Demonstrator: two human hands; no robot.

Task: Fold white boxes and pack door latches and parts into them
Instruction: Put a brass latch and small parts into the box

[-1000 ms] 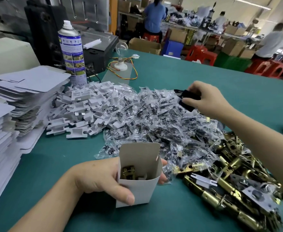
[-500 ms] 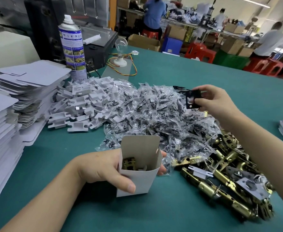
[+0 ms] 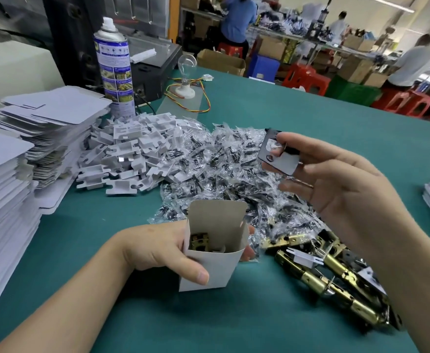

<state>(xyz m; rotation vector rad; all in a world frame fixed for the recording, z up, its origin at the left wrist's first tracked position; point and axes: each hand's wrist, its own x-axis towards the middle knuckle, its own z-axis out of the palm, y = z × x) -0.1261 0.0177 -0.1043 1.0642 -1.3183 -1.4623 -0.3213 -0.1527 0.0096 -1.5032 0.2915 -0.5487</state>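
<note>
Left hand [image 3: 157, 250] wrapped round one folded white box [image 3: 224, 271], thumb across the front wall. It holds the box upright on the bench [image 3: 285, 110], top flap standing open. One brass latch [image 3: 199, 242] already sits inside; something pale lies beside it, can't make out what.

Right hand [image 3: 336, 184] is raised over the heap, thumb and fingertips pinching a small dark plate [image 3: 276, 156]. The plate is up and right of the box mouth, not yet in.

My read: this box is about half packed. It is folded with the latch in. The plate is still to go, likely also a screw bag [image 3: 224, 169] and perhaps a white insert [image 3: 129, 154], then the flap closed.

The whole job looks early. Tall stacks of flat blanks [image 3: 48, 123] stand unfolded at left, and loose latches [image 3: 336, 276] are piled at right.
</note>
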